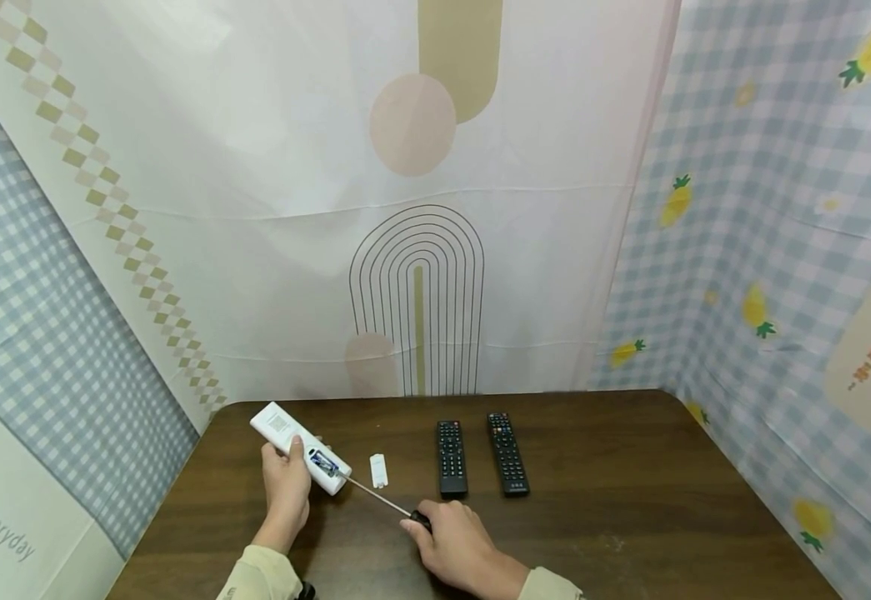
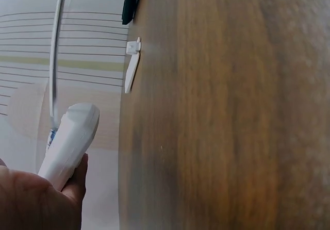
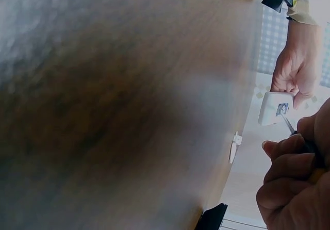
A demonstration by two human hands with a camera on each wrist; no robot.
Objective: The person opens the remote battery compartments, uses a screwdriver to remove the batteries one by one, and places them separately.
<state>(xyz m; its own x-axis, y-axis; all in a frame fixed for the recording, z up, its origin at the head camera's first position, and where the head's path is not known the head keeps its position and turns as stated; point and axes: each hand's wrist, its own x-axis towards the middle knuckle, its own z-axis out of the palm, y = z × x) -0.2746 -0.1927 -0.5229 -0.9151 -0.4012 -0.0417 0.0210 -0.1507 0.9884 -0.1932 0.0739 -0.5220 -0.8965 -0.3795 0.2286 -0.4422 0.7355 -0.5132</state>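
Observation:
My left hand (image 1: 287, 483) grips a white remote control (image 1: 279, 425) above the left part of the table, its back turned up. Its battery compartment (image 1: 323, 462) is uncovered, with blue-and-silver battery surfaces showing inside. A screwdriver (image 1: 377, 494) with a long thin shaft and dark handle is held in my right hand (image 1: 458, 543), fingers curled round the handle. The shaft's tip reaches the end of the compartment; whether it touches a battery I cannot tell. Just right of the remote, the small white battery cover (image 1: 378, 472) lies on the table.
Two black remote controls, one nearer the middle (image 1: 451, 458) and one to its right (image 1: 508, 454), lie on the brown wooden table (image 1: 630, 475). Printed cloth (image 1: 292, 292) hangs behind the table and along both sides.

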